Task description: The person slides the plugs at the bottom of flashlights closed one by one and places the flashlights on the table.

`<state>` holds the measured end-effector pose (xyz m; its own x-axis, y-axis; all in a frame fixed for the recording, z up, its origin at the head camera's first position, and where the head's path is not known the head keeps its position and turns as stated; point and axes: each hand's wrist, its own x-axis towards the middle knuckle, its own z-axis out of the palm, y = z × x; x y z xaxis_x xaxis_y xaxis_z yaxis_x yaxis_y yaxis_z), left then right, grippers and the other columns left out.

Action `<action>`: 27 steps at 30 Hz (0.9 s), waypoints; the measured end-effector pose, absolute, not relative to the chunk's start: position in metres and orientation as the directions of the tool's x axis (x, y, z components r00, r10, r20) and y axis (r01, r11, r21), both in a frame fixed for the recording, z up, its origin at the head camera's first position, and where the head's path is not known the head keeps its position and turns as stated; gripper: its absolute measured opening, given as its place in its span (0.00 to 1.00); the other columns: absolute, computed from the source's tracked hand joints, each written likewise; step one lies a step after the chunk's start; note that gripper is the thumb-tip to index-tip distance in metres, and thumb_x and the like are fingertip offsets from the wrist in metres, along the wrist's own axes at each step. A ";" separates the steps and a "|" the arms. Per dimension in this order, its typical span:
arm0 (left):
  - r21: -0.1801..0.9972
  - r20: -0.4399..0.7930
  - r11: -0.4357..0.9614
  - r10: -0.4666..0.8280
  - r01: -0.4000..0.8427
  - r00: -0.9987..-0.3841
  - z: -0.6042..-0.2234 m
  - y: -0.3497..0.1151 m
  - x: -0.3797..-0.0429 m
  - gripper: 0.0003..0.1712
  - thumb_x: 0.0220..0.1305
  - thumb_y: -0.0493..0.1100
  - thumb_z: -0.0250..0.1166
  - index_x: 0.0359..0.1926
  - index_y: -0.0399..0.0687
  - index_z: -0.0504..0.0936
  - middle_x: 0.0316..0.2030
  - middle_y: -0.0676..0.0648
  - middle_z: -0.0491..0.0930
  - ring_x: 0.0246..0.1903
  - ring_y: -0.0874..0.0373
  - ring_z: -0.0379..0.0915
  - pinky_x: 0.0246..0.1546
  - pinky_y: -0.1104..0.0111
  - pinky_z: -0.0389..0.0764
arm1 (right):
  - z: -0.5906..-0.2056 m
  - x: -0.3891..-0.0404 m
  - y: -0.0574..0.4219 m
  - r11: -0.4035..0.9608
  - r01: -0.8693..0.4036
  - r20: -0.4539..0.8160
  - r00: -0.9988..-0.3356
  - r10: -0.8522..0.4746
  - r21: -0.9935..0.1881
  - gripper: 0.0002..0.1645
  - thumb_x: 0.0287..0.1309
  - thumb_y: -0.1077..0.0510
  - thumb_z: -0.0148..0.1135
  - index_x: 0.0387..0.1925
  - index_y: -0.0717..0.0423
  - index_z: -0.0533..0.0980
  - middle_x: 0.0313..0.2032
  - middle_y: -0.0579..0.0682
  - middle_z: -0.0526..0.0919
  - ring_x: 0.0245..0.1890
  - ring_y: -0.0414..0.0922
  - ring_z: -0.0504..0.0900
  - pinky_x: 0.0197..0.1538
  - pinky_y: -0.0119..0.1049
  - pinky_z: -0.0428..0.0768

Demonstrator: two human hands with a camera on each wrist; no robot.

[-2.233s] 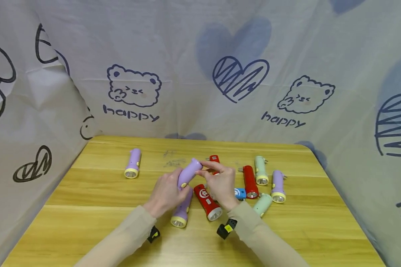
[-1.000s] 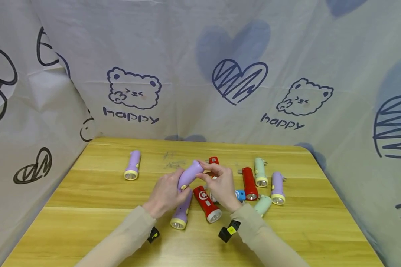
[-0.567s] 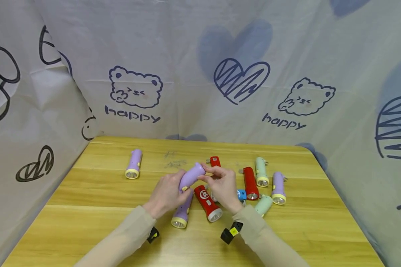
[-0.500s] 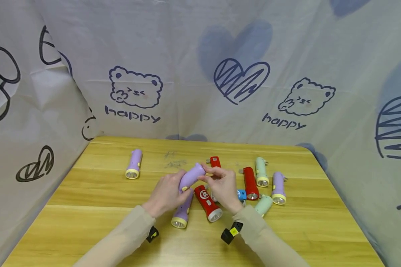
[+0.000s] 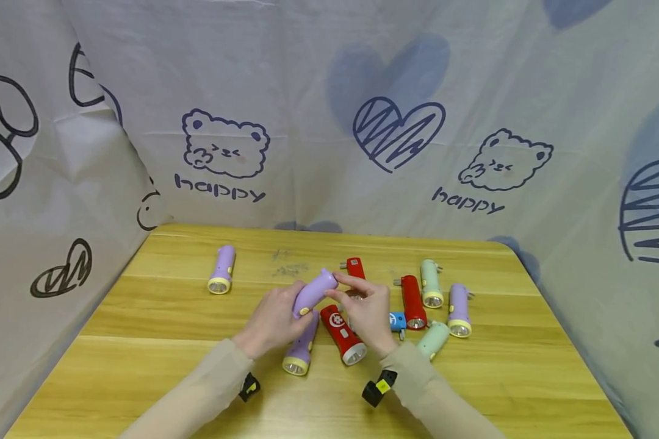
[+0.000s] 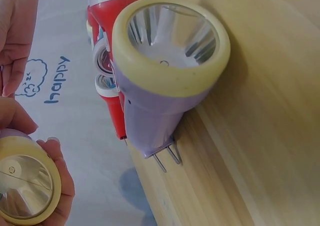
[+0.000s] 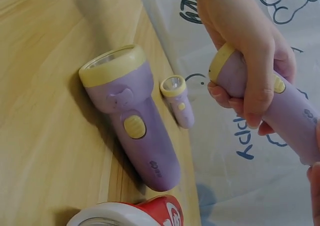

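A purple flashlight [image 5: 315, 292] with a yellow head is held above the table, its tail end pointing up and to the right. My left hand [image 5: 273, 318] wraps its fingers around the head end, as the right wrist view shows with the yellow rim [image 7: 223, 61] beside the palm. The thumb and forefinger of my right hand [image 5: 370, 310] pinch the tail end. In the left wrist view the lens [image 6: 25, 186] of this flashlight faces the camera. Below it, a second purple flashlight [image 5: 301, 347] lies on the table, partly covered by my left hand.
On the wooden table [image 5: 159, 366] lie a red flashlight [image 5: 342, 335], another red one [image 5: 412, 302], a blue item [image 5: 398, 321], two pale green flashlights [image 5: 431, 283] and a purple one [image 5: 459, 311] at right. Another purple flashlight [image 5: 221, 270] lies far left. Patterned cloth [image 5: 307, 122] hangs behind.
The held flashlight has tipped slightly rightward and lower at its tail since the earliest frame. My right hand has shifted a little with it. Both hands keep their hold.
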<state>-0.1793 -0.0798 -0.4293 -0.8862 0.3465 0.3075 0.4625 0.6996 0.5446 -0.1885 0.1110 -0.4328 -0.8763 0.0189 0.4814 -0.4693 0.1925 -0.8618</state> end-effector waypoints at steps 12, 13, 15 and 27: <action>0.569 0.312 0.685 0.332 0.455 -0.890 -0.433 -0.078 -0.177 0.19 0.57 0.40 0.72 0.49 0.39 0.80 0.33 0.44 0.85 0.25 0.62 0.76 0.25 0.74 0.77 | -0.435 -0.187 0.106 0.307 -0.603 0.643 -0.764 0.041 -0.736 0.15 0.43 0.71 0.77 0.38 0.69 0.87 0.41 0.63 0.90 0.33 0.56 0.87 0.35 0.38 0.88; 0.570 0.310 0.684 0.334 0.455 -0.890 -0.433 -0.078 -0.177 0.19 0.58 0.40 0.72 0.49 0.39 0.80 0.34 0.44 0.85 0.25 0.62 0.76 0.25 0.74 0.77 | -0.436 -0.187 0.107 0.307 -0.614 0.654 -0.755 0.040 -0.727 0.15 0.43 0.72 0.77 0.37 0.69 0.87 0.41 0.64 0.90 0.32 0.57 0.87 0.35 0.39 0.88; 0.572 0.306 0.682 0.337 0.455 -0.890 -0.433 -0.078 -0.177 0.20 0.58 0.40 0.72 0.51 0.39 0.80 0.34 0.43 0.86 0.25 0.61 0.77 0.26 0.74 0.79 | -0.437 -0.186 0.107 0.303 -0.632 0.670 -0.742 0.033 -0.714 0.15 0.42 0.71 0.78 0.37 0.68 0.87 0.40 0.63 0.90 0.32 0.56 0.87 0.34 0.41 0.88; 0.562 0.303 0.699 0.325 0.443 -0.896 -0.438 -0.078 -0.177 0.22 0.58 0.41 0.71 0.52 0.38 0.80 0.35 0.44 0.86 0.27 0.60 0.78 0.29 0.69 0.81 | -0.430 -0.185 0.112 0.307 -0.539 0.562 -0.827 -0.018 -0.784 0.12 0.47 0.60 0.79 0.36 0.58 0.89 0.36 0.54 0.91 0.32 0.46 0.88 0.35 0.32 0.87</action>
